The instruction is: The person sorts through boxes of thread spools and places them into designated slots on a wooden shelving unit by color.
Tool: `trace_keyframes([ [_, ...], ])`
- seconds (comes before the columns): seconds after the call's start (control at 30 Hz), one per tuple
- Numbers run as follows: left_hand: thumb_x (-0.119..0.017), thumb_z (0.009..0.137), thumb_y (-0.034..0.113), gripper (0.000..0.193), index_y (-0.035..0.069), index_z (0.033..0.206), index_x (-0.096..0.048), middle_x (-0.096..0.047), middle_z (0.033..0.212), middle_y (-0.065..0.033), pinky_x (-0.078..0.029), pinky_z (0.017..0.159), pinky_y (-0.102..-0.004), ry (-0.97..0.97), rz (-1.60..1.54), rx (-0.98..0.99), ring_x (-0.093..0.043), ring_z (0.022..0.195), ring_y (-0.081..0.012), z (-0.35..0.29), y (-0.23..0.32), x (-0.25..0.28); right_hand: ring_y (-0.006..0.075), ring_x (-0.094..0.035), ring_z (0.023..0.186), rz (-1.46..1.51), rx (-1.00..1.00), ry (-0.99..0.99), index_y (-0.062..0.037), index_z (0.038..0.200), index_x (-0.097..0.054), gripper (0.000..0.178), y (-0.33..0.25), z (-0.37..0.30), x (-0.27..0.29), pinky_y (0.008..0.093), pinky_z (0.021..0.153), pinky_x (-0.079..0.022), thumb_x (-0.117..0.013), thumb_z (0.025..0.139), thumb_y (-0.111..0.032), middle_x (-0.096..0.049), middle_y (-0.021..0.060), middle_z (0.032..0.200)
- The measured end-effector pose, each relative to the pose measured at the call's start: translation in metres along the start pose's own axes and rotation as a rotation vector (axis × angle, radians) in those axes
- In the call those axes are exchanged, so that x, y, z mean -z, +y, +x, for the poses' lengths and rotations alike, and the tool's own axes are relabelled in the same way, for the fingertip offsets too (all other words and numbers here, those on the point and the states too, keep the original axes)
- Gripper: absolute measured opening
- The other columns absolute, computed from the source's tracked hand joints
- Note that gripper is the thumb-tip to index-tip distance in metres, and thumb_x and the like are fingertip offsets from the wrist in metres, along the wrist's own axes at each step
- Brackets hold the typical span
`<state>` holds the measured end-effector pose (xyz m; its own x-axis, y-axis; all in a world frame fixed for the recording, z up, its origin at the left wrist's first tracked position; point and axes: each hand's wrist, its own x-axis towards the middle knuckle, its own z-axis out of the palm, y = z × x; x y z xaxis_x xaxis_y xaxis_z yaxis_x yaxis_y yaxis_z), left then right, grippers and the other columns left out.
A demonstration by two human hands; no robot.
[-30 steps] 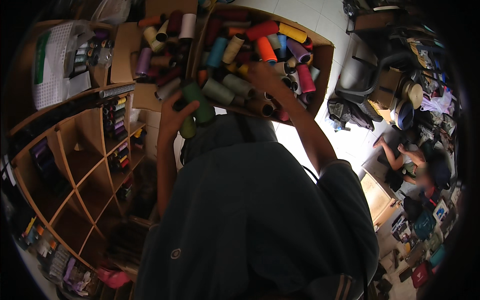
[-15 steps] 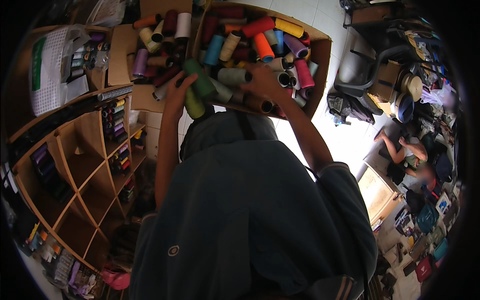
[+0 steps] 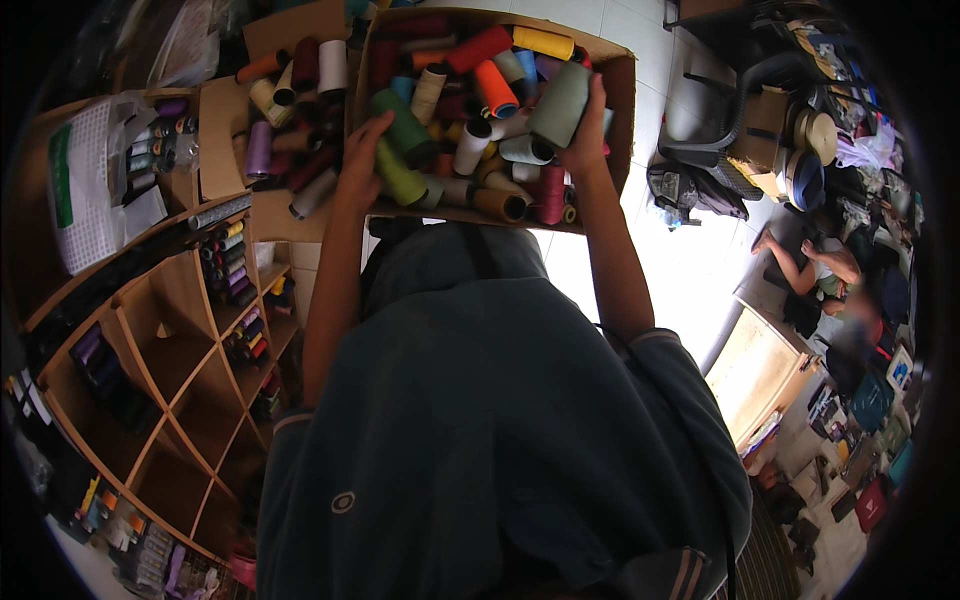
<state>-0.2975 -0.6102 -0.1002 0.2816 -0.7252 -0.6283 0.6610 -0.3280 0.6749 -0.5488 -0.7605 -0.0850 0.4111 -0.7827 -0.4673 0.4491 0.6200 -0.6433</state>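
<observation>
In front of me is a cardboard box [image 3: 621,105] full of thread cones in many colours. Over its left side, my left hand [image 3: 361,165] is closed round a dark green thread cone [image 3: 403,128] and a yellow-green thread cone [image 3: 399,178], which lie against each other. My right hand [image 3: 588,140] grips a large grey-green thread cone [image 3: 561,104], raised and tilted above the box's right part. Below it lie a pale blue-grey cone [image 3: 526,150] and a crimson cone [image 3: 551,194]. A white cone [image 3: 472,146] leans between my hands.
A second open carton [image 3: 222,140] of thread cones adjoins on the left. Wooden cubbyhole shelving [image 3: 190,358] with rows of spools runs along my left. A black chair [image 3: 715,150] stands at right, and beyond it a person [image 3: 830,265] sits on the floor among clutter.
My right hand has lifted the grey-green cone out of the pile and moved it right. My left hand keeps its two green cones. The whole view has shifted slightly.
</observation>
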Motion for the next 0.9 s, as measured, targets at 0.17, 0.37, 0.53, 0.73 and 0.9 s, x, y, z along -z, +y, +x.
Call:
trace_keyframes([
  [0.17, -0.068, 0.085, 0.029, 0.034, 0.003, 0.107, -0.061, -0.061, 0.098, -0.0038, -0.048, 0.081, -0.0294, 0.002, 0.014, -0.014, -0.06, 0.092, -0.0138, -0.005, -0.002, 0.003, 0.0261, -0.061, 0.081, 0.014, 0.13, 0.085, -0.008, 0.107, -0.057, 0.058, -0.05, 0.004, 0.021, 0.0405, 0.072, -0.052, -0.041, 0.09, -0.061, -0.062, 0.0109, 0.089],
  [0.37, -0.07, 0.084, 0.031, 0.04, 0.003, 0.11, -0.059, -0.061, 0.101, -0.0052, -0.047, 0.082, -0.0294, -0.018, 0.084, 0.01, -0.06, 0.093, -0.015, -0.008, -0.003, 0.005, 0.0221, -0.063, 0.08, -0.03, 0.27, -0.051, -0.0054, 0.109, -0.057, 0.058, -0.104, 0.015, 0.033, 0.035, 0.071, -0.054, -0.043, 0.091, -0.059, -0.063, 0.0098, 0.091],
  [0.53, -0.07, 0.083, 0.032, 0.043, 0.002, 0.112, -0.059, -0.061, 0.102, -0.0059, -0.047, 0.083, -0.0296, -0.025, 0.118, 0.021, -0.06, 0.094, -0.0155, -0.013, -0.005, 0.001, 0.0183, -0.065, 0.074, -0.638, 0.29, 0.241, -0.0044, 0.107, -0.061, 0.048, -0.083, 0.052, 0.044, 0.0327, 0.066, -0.054, -0.057, 0.089, -0.049, -0.065, 0.0103, 0.086],
  [0.73, -0.071, 0.082, 0.032, 0.046, 0.001, 0.113, -0.058, -0.061, 0.102, -0.0069, -0.048, 0.081, -0.0298, -0.024, 0.199, 0.007, -0.061, 0.092, -0.0155, -0.017, -0.004, 0.001, 0.0352, -0.063, 0.094, -1.763, 0.373, 0.154, -0.0075, 0.112, -0.063, 0.063, -0.022, 0.075, 0.046, 0.0402, 0.086, -0.049, -0.066, 0.075, -0.059, -0.065, 0.0178, 0.101],
  [0.9, -0.073, 0.081, 0.032, 0.051, -0.001, 0.116, -0.056, -0.061, 0.103, -0.0075, -0.049, 0.079, -0.0299, 0.019, 0.183, 0.018, -0.061, 0.092, -0.016, -0.021, -0.006, 0.009, 0.0366, -0.058, 0.096, -2.003, 0.796, 0.289, -0.005, 0.102, -0.063, 0.043, 0.004, 0.069, 0.038, 0.0414, 0.087, -0.046, -0.065, 0.079, -0.041, -0.062, 0.0175, 0.096],
])
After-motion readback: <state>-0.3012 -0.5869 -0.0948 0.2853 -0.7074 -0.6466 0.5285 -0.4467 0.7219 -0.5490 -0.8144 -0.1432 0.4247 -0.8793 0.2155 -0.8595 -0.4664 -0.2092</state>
